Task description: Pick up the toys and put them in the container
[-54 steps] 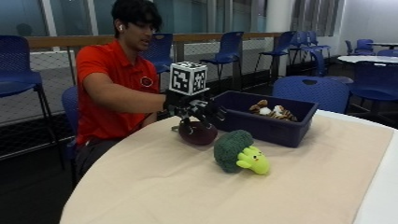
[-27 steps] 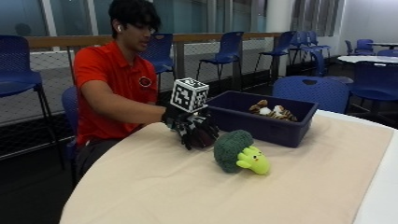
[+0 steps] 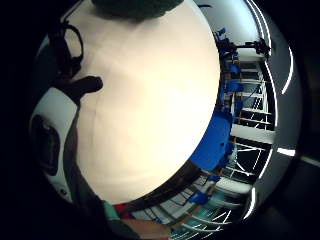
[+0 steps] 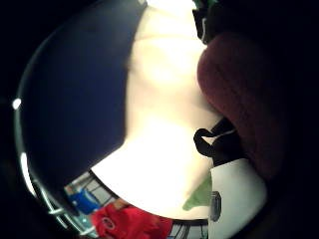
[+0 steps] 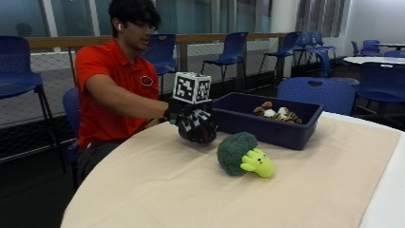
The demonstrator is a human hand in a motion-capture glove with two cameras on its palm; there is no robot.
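My gloved right hand (image 5: pixel 194 121) grips a dark maroon plush toy (image 5: pixel 200 136) just above the beige tablecloth, at the near left corner of the navy container (image 5: pixel 283 135). The fingers curl down over the toy. In the thumb side palm view the maroon toy (image 4: pixel 244 94) sits close against the palm, with the container's dark wall (image 4: pixel 75 99) beside it. A green broccoli plush (image 5: pixel 243 155) with a yellow face lies on the cloth in front of the container, and its green top (image 3: pixel 135 7) shows in the little finger side view. Several plush toys (image 5: pixel 277 112) lie inside the container.
The round table (image 5: pixel 158 190) is covered by a beige cloth, its edge close to the person's torso. A blue chair (image 5: pixel 319 92) stands behind the container. More blue chairs and a railing fill the background.
A second ago the maroon toy lay on the cloth under my hand. The hand has since come down over it, curled round it and raised it slightly.
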